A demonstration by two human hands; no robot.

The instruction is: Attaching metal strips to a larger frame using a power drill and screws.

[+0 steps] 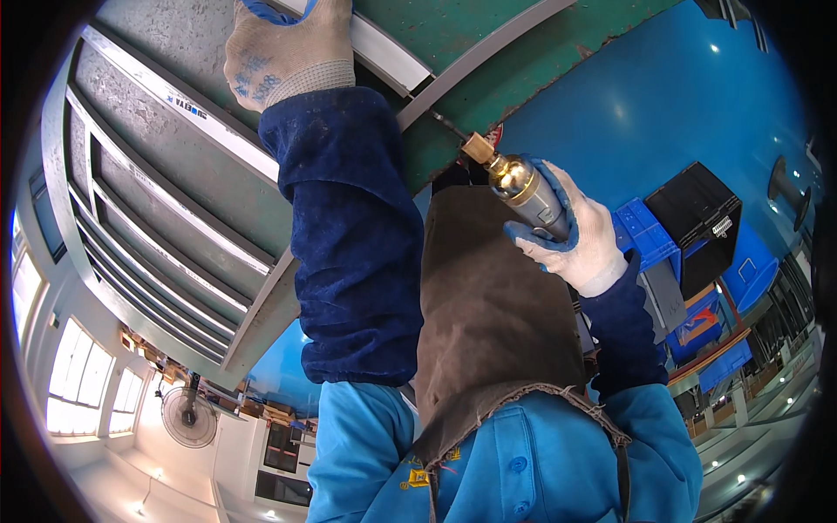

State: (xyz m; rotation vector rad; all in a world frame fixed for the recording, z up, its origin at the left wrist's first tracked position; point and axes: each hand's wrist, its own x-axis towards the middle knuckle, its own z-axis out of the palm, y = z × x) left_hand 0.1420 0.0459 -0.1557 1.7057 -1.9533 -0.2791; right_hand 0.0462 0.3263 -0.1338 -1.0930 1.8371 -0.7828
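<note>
My right hand [575, 231], in a white glove with blue-coated fingers, is wrapped around a die grinder [532, 193]. The tool has a dark grey body, a shiny brass-coloured collar and a thin dark bit. Its bit points up and left, near the corner of a pale metal frame [475, 65] on the green bench. At the top edge my left hand [292, 52], in a worn beige glove with blue marks, is curled over a flat metal bar [384, 54] of that frame. Some of its fingertips are cut off by the picture edge.
A larger slatted metal frame [161, 200] lies on the bench [209, 44] at the left. Beyond the bench edge is a shiny blue floor [610, 96]. Black and blue bins [697, 227] stand at right. A brown apron [497, 296] covers my front; a fan [187, 417] stands lower left.
</note>
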